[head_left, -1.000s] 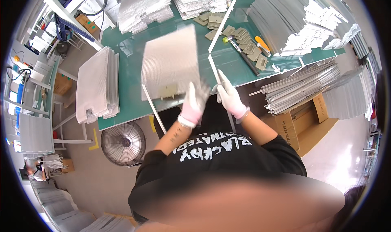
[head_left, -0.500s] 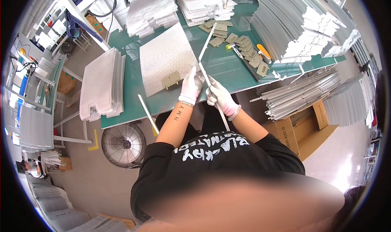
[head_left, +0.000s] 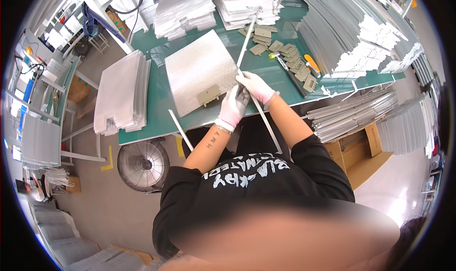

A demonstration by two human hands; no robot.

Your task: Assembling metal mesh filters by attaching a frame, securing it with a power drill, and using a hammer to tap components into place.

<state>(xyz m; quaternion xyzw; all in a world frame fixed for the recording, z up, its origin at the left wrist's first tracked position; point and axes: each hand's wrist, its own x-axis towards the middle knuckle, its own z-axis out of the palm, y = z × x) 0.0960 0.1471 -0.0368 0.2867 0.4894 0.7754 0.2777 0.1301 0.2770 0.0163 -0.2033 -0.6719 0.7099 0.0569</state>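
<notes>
A long thin pale strip (head_left: 266, 123), probably metal, runs from my lap up past both hands to a bend or joint at the near edge of the table. From there a second pale length (head_left: 246, 45) slants away over the tabletop. My right hand (head_left: 257, 86), in a white glove, is closed on the strip just below the joint. My left hand (head_left: 233, 107), gloved with greyed fingertips, curls against the strip below it; its fingertips are partly hidden. Left of them lies a silvery mesh sheet (head_left: 202, 66), with an olive plastic piece (head_left: 209, 95) on its near edge.
Stacked mesh panels (head_left: 121, 92) stand at the table's left, with more panels (head_left: 183, 14) at the back. Olive pieces (head_left: 295, 64), a hammer (head_left: 289, 76) and an orange-handled tool (head_left: 311, 64) lie right. Another strip (head_left: 180, 130) leans by my left forearm. A fan (head_left: 144, 164) stands below.
My right hand has moved up along the strip to just below the joint. My left hand has slid lower, and the strip has shifted slightly right. The whole view has shifted a little.
</notes>
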